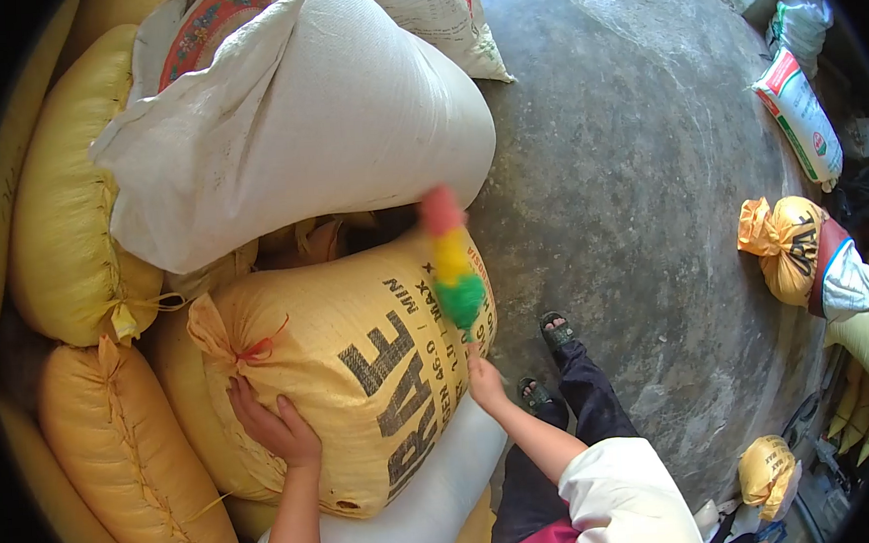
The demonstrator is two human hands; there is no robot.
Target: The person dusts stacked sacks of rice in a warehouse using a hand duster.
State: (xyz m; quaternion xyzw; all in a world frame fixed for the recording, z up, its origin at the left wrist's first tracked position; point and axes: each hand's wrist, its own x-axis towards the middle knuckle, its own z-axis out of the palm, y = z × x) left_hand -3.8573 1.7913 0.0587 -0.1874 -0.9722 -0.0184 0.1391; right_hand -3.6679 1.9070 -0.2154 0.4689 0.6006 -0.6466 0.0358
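Note:
A plump orange-yellow sack (299, 339) with black printed lettering lies in front of me, its neck tied with red string. My left hand (273, 426) rests on it just below the tied neck, fingers spread and thumb apart. In my right hand (483, 380) is the handle of a fluffy duster (455, 280), coloured red, yellow and green. The duster's head overlaps the printed right end of the sack and is blurred, most of all at its red tip.
A large open white sack (336, 128) leans above, with a red patterned item (211, 31) in its mouth. Yellow sacks (72, 194) are stacked at left, and a white sack (409, 512) lies underneath. Concrete floor (627, 160) stretches rightward to more bags (798, 120).

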